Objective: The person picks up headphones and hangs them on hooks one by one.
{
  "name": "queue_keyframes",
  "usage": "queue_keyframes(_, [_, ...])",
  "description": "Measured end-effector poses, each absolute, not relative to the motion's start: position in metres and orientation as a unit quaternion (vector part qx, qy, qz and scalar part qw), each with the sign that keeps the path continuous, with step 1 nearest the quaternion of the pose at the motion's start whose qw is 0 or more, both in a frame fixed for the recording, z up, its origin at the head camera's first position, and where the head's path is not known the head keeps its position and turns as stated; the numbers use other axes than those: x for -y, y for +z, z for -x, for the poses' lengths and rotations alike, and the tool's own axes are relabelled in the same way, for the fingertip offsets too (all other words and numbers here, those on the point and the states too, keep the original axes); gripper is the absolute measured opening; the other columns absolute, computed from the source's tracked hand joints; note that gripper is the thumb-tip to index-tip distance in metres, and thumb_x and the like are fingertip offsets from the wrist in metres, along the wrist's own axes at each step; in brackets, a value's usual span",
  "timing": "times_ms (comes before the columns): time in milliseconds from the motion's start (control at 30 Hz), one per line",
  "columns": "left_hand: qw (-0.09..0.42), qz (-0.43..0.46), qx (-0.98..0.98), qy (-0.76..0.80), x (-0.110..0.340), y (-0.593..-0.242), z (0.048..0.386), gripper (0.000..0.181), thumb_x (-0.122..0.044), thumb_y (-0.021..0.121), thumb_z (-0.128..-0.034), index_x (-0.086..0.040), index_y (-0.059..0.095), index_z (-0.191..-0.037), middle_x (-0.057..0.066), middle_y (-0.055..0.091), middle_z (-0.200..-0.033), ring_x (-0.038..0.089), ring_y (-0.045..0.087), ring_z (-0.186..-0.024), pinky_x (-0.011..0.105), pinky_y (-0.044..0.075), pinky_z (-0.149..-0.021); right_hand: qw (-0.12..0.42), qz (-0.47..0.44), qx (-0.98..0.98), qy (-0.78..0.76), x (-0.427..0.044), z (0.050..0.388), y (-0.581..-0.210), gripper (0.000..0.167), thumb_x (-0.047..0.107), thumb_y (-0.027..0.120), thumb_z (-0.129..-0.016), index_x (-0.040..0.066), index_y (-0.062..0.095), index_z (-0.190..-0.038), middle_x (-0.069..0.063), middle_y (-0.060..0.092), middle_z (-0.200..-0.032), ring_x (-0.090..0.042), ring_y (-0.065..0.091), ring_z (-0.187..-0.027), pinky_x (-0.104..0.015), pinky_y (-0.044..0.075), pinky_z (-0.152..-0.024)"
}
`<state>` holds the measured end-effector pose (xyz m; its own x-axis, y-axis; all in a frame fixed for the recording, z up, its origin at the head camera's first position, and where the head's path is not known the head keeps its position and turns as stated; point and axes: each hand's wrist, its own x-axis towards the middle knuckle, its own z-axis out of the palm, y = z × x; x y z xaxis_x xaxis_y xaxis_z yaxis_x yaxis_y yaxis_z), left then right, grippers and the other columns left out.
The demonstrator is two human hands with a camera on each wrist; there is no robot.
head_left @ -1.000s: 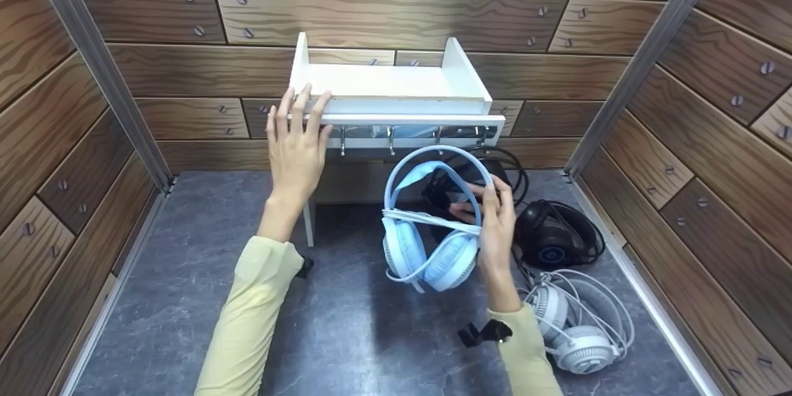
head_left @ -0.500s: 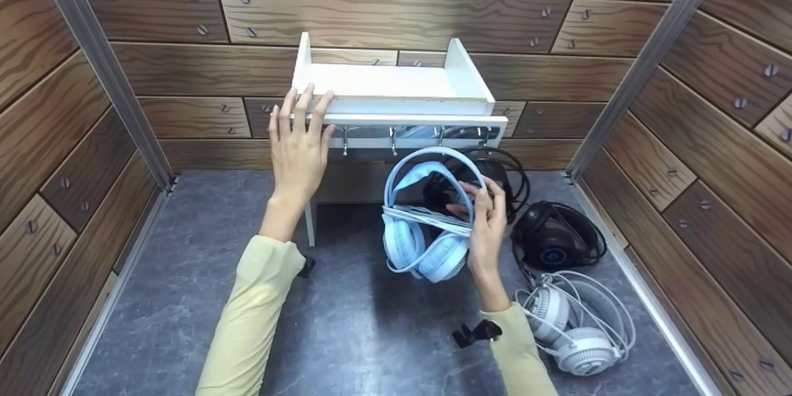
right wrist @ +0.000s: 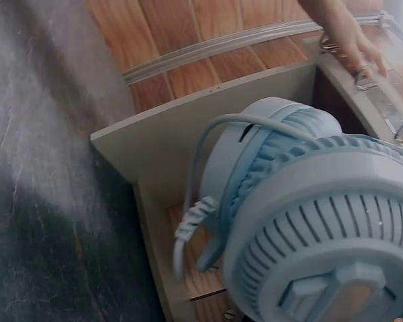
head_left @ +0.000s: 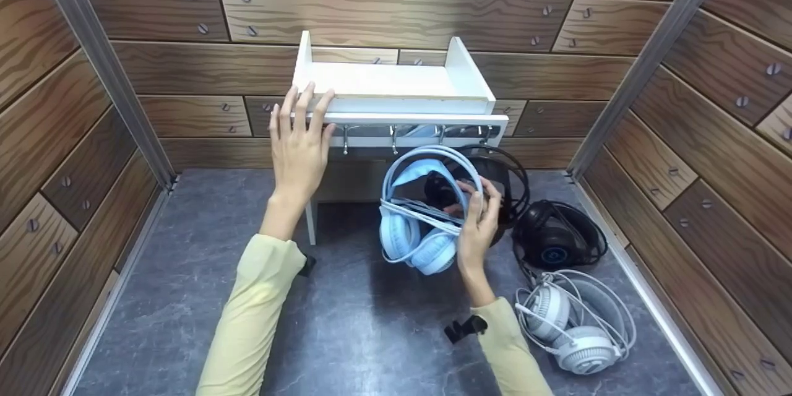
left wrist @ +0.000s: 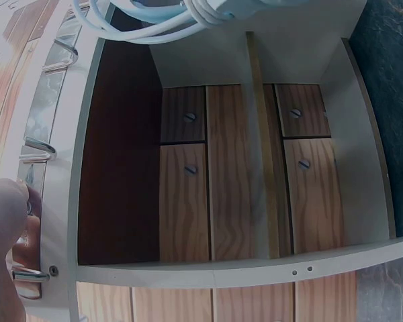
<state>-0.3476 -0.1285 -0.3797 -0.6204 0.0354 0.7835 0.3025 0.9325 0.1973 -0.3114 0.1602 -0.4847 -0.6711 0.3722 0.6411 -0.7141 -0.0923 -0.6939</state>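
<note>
A white shelf rack (head_left: 383, 79) stands against the back wall, with a row of metal hooks (head_left: 394, 141) along its front rail. My left hand (head_left: 299, 151) rests on the rack's front left corner, fingers extended. Light blue headphones (head_left: 435, 252) are upright in my right hand (head_left: 477, 223), which grips the right side of their band. Their band top is just below the rail near the right hooks; I cannot tell whether it touches one. White cable is wound across the headphones. The right wrist view shows their ear cup (right wrist: 322, 221) close up, against the rack's lower frame.
Black headphones (head_left: 550, 241) lie on the dark floor at the right, with white headphones (head_left: 585, 346) nearer to me. Behind my right hand is another black item with a looped cable (head_left: 523, 176), partly hidden. Wood-patterned walls enclose the sides and back.
My right hand has moved left and slightly farther away with the blue headphones, whose ear cups now sit higher in view. The left hand stays on the rack.
</note>
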Motion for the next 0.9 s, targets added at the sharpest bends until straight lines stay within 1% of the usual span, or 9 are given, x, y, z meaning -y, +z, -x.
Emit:
queue_keyframes(100, [0.427,0.098,0.885,-0.159,0.129,-0.380,0.348,0.049,-0.039,0.040,-0.1084,-0.032,0.036,-0.156,0.002,0.029,-0.164,0.028,0.018,-0.153,0.049,0.007,-0.125,0.376,-0.159,0.559,0.722,-0.159,0.311,-0.487,0.030,0.008,0.039,-0.109,-0.005,0.047,-0.135,-0.025,0.068,-0.114,-0.034,0.065,-0.063,-0.034,0.059,-0.063])
queue_keyframes(200, [0.427,0.099,0.885,-0.158,0.129,-0.381,0.348,0.049,-0.039,0.040,-0.1084,-0.032,0.035,-0.156,0.002,0.029,-0.164,0.028,0.018,-0.153,0.049,0.007,-0.125,0.363,-0.164,0.563,0.724,-0.161,0.307,-0.488,0.031,0.009,0.040,-0.109,-0.004,0.047,-0.135,-0.025,0.068,-0.117,-0.035,0.066,-0.066,-0.034,0.059,-0.066])
queue_keyframes(367, [0.428,0.096,0.885,-0.157,0.129,-0.381,0.348,0.049,-0.039,0.040,-0.1084,-0.032,0.035,-0.156,0.002,0.029,-0.165,0.028,0.018,-0.153,0.049,0.007,-0.125,0.329,-0.155,0.590,0.721,-0.165,0.301,-0.486,0.031,0.008,0.040,-0.109,-0.007,0.046,-0.135,-0.023,0.067,-0.124,-0.039,0.067,-0.074,-0.031,0.058,-0.076])
queue_keyframes(500, [0.428,0.097,0.885,-0.157,0.129,-0.381,0.347,0.048,-0.040,0.039,-0.1084,-0.032,0.036,-0.156,0.002,0.029,-0.164,0.027,0.018,-0.153,0.049,0.008,-0.125,0.324,-0.147,0.603,0.715,-0.166,0.297,-0.485,0.031,-0.001,0.040,-0.107,-0.012,0.045,-0.135,-0.031,0.062,-0.128,-0.039,0.068,-0.085,-0.032,0.057,-0.084])
queue_keyframes(600, [0.428,0.097,0.885,-0.156,0.129,-0.380,0.347,0.048,-0.039,0.040,-0.1083,-0.031,0.036,-0.156,0.003,0.029,-0.164,0.028,0.018,-0.153,0.049,0.008,-0.125,0.329,-0.139,0.602,0.714,-0.167,0.295,-0.485,0.032,-0.007,0.042,-0.104,-0.016,0.044,-0.134,-0.039,0.057,-0.128,-0.033,0.069,-0.096,-0.036,0.057,-0.089])
queue_keyframes(667, [0.427,0.096,0.886,-0.155,0.129,-0.380,0.347,0.048,-0.039,0.041,-0.1081,-0.031,0.036,-0.156,0.002,0.030,-0.164,0.028,0.018,-0.153,0.049,0.008,-0.125,0.331,-0.133,0.602,0.714,-0.167,0.294,-0.485,0.032,-0.008,0.045,-0.103,-0.016,0.044,-0.134,-0.042,0.055,-0.128,-0.028,0.068,-0.104,-0.035,0.056,-0.092])
queue_keyframes(800, [0.425,0.093,0.887,-0.154,0.129,-0.379,0.347,0.049,-0.040,0.040,-0.1082,-0.032,0.036,-0.156,0.002,0.029,-0.164,0.027,0.018,-0.153,0.048,0.008,-0.125,0.337,-0.118,0.617,0.701,-0.171,0.290,-0.485,0.033,-0.006,0.051,-0.101,-0.012,0.049,-0.134,-0.036,0.059,-0.129,-0.018,0.064,-0.117,-0.028,0.051,-0.099])
queue_keyframes(867, [0.424,0.094,0.888,-0.154,0.129,-0.380,0.347,0.048,-0.040,0.039,-0.1085,-0.031,0.035,-0.156,0.002,0.029,-0.164,0.027,0.017,-0.154,0.048,0.007,-0.125,0.343,-0.113,0.625,0.692,-0.174,0.286,-0.485,0.034,-0.005,0.053,-0.101,-0.010,0.051,-0.135,-0.032,0.061,-0.129,-0.017,0.064,-0.118,-0.024,0.050,-0.099])
queue_keyframes(900, [0.423,0.094,0.888,-0.154,0.129,-0.380,0.347,0.048,-0.040,0.038,-0.1087,-0.032,0.035,-0.156,0.002,0.029,-0.164,0.027,0.017,-0.154,0.048,0.007,-0.125,0.348,-0.109,0.630,0.685,-0.175,0.284,-0.485,0.035,-0.004,0.053,-0.101,-0.010,0.051,-0.135,-0.031,0.062,-0.129,-0.016,0.064,-0.116,-0.022,0.050,-0.098])
